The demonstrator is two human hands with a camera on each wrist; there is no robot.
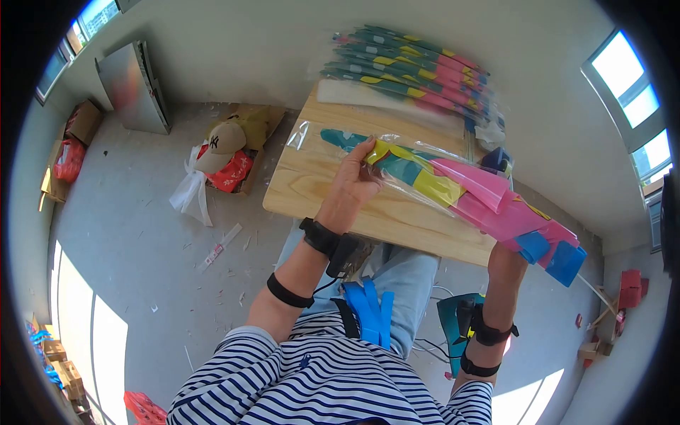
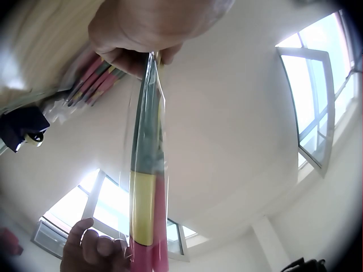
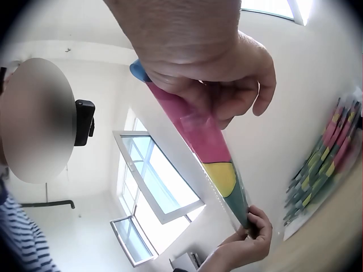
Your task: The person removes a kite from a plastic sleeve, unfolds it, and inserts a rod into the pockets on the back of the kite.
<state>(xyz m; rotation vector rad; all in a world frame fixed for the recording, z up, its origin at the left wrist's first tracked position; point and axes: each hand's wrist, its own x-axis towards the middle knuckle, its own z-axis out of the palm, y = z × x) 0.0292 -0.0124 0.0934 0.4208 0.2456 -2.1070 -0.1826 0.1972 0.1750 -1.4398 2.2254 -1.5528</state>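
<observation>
A long folded piece of teal, yellow, pink and blue fabric (image 1: pixel 439 188) slants above the table, partly inside a clear plastic sleeve (image 2: pixel 162 113). My left hand (image 1: pixel 358 180) pinches its narrow teal end between thumb and fingers. Toward the wider pink and blue end, my right hand (image 3: pixel 227 96) grips the pink part with curled fingers. In the head view that hand is mostly hidden beneath the fabric. The blue tip (image 1: pixel 559 262) hangs loose outside the sleeve, past the right hand, and a thin pale stick (image 1: pixel 596 294) shows beyond it.
Several similar folded packets (image 1: pixel 418 71) lie piled at the back of the wooden table (image 1: pixel 319 188). A dark blue tape dispenser (image 2: pixel 22 127) stands at the table's right side. Left on the floor, a cap (image 1: pixel 227 139) and a red bag (image 1: pixel 230 173) fill a carton (image 1: pixel 262 127).
</observation>
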